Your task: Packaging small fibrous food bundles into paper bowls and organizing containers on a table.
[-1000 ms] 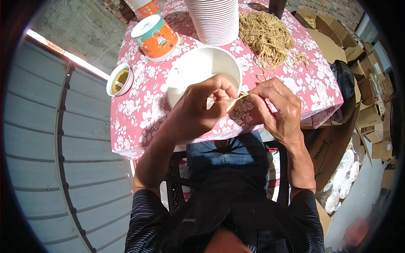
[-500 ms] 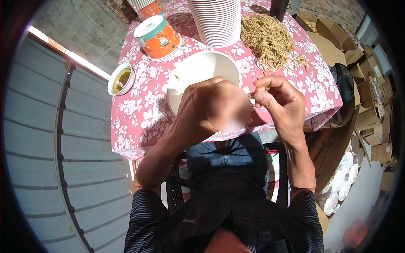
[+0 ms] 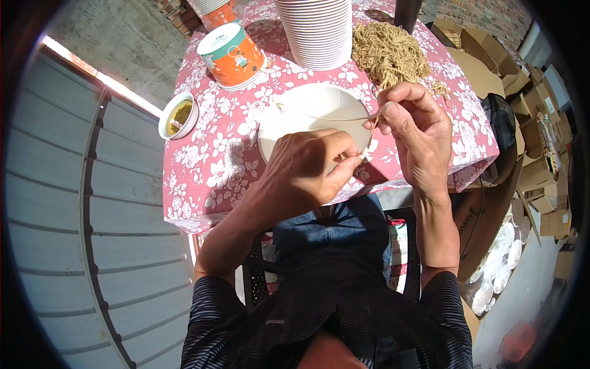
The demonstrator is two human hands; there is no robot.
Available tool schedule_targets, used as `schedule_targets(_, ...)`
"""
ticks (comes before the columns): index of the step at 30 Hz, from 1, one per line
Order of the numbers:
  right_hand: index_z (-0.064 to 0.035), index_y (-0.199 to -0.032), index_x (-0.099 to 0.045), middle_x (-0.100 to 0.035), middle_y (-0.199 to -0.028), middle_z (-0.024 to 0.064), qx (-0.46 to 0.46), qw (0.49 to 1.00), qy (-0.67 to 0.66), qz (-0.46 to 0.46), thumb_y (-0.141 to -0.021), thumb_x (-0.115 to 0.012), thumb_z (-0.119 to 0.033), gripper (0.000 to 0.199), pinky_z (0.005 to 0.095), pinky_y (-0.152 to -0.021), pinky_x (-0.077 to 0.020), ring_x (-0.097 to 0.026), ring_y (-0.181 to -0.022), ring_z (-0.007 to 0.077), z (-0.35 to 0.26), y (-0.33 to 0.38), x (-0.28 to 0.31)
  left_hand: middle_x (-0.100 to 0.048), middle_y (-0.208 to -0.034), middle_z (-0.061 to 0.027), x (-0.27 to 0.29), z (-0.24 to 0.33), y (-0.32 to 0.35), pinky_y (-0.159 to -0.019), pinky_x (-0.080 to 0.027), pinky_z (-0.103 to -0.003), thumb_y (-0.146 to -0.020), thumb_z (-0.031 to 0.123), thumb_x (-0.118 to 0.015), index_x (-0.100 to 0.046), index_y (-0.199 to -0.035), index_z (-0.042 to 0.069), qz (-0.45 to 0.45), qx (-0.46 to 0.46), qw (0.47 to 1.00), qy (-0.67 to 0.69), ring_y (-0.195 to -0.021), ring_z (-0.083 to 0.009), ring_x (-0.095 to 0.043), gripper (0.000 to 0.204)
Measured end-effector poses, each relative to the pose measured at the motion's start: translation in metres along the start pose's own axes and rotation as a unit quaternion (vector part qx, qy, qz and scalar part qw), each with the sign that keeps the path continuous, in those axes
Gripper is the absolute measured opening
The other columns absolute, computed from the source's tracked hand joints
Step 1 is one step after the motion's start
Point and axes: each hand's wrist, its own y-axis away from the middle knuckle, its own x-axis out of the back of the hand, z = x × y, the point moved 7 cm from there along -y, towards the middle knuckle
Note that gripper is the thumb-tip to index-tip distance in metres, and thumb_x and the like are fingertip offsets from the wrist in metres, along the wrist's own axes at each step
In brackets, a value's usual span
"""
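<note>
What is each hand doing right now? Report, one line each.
Left hand: closed, gripping the near edge of the white plate.
Right hand: fingers pinched shut on a thin strand stretched over the plate.

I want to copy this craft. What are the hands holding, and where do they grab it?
The left hand grips the white paper plate at its near rim. The right hand pinches one end of a thin straw-coloured string.

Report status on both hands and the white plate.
Left hand grips white plate at near rim. Right hand pinches thin straw strand across plate. Straw pile and plate stack behind, clear.
</note>
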Motion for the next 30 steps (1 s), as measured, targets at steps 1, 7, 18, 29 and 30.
schedule_targets(1, 0.0039, -0.113, -0.066, -0.07, -0.097, 0.0071, 0.006, 1.0, -0.005, -0.009, -0.098, -0.072, -0.005, 0.019, 0.0263, -0.075, -0.0577, -0.068, -0.08, 0.0115, -0.002, -0.003, -0.005, -0.074, -0.085, -0.0108, -0.002, -0.002, 0.001, -0.075, -0.054, -0.035, -0.088, 0.011, -0.077, -0.071, -0.095, 0.002, -0.022, 0.037, 0.999, 0.018, -0.081, -0.024, -0.072, 0.013)
schedule_targets(7, 0.0047, -0.115, -0.067, -0.07, -0.097, 0.0068, -0.011, 1.0, 0.019, -0.023, -0.099, -0.07, -0.005, 0.019, 0.0257, -0.074, -0.0563, -0.068, -0.08, 0.0111, -0.003, -0.01, -0.009, -0.075, -0.091, -0.0112, -0.001, 0.004, -0.005, -0.075, -0.056, -0.034, -0.088, 0.011, -0.079, -0.069, -0.106, -0.001, 0.042, -0.083, 0.994, 0.06, -0.082, -0.021, -0.073, 0.024)
schedule_targets(18, 0.0057, -0.116, -0.068, -0.069, -0.093, 0.0042, -0.051, 0.992, 0.112, -0.017, -0.097, -0.071, -0.001, 0.02, 0.0231, -0.07, -0.052, -0.064, -0.076, 0.0085, -0.005, -0.003, -0.019, -0.071, -0.074, -0.0124, -0.01, -0.005, -0.017, -0.067, -0.054, -0.04, -0.084, 0.02, -0.074, -0.076, -0.086, 0.003, -0.005, -0.024, 0.998, 0.056, -0.068, -0.0272, -0.069, 0.017)
schedule_targets(29, 0.0075, -0.119, -0.065, -0.066, -0.097, 0.0054, 0.013, 0.988, 0.151, 0.03, -0.103, -0.063, -0.003, 0.02, 0.0277, -0.076, -0.0539, -0.063, -0.081, 0.0117, 0.003, -0.018, 0.022, -0.069, -0.085, -0.0148, -0.018, 0.004, 0.013, -0.073, -0.051, -0.047, -0.091, 0.03, -0.074, -0.064, -0.097, 0.005, -0.098, -0.048, 0.987, -0.118, -0.084, -0.0385, -0.069, 0.028)
schedule_targets(30, 0.0078, -0.119, -0.065, -0.066, -0.098, 0.0051, 0.027, 0.985, 0.167, 0.029, -0.103, -0.063, -0.003, 0.02, 0.0279, -0.077, -0.0542, -0.063, -0.082, 0.0119, 0.003, -0.018, 0.025, -0.069, -0.086, -0.0126, -0.016, 0.006, 0.028, -0.075, -0.052, -0.044, -0.09, 0.033, -0.075, -0.065, -0.099, 0.006, -0.035, -0.09, 0.985, -0.14, -0.084, -0.0344, -0.069, 0.03)
